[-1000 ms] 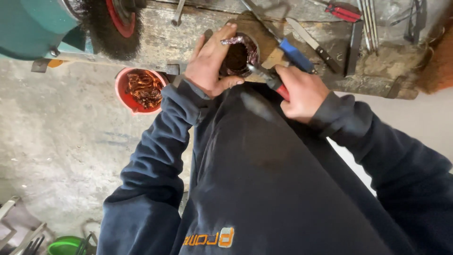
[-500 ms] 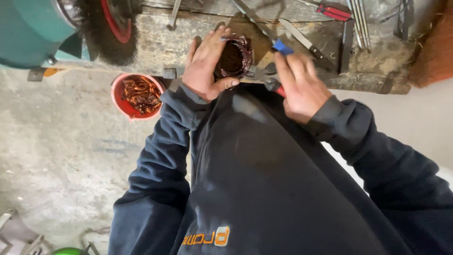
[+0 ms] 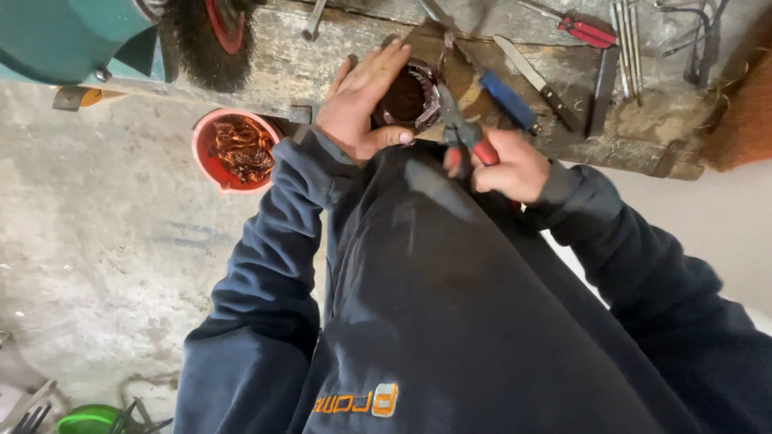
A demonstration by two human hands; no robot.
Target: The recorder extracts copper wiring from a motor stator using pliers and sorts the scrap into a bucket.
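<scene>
Your left hand (image 3: 358,108) wraps the dark round motor stator with copper windings (image 3: 406,98), bracing it upright at the near edge of the worn wooden workbench (image 3: 322,48). Your right hand (image 3: 507,165) is closed around the red-handled pliers (image 3: 460,128), whose nose meets the stator's right rim — whether it has bitten wire cannot be told. Keep the left grip firm and fingers off the rim; pull in line with the slot, not sideways. Left of the left hand, on the concrete floor, stands a red plastic bucket of copper scrap (image 3: 233,149). Farther right on the bench lie a blue-handled tool (image 3: 507,98) and a knife (image 3: 535,80).
</scene>
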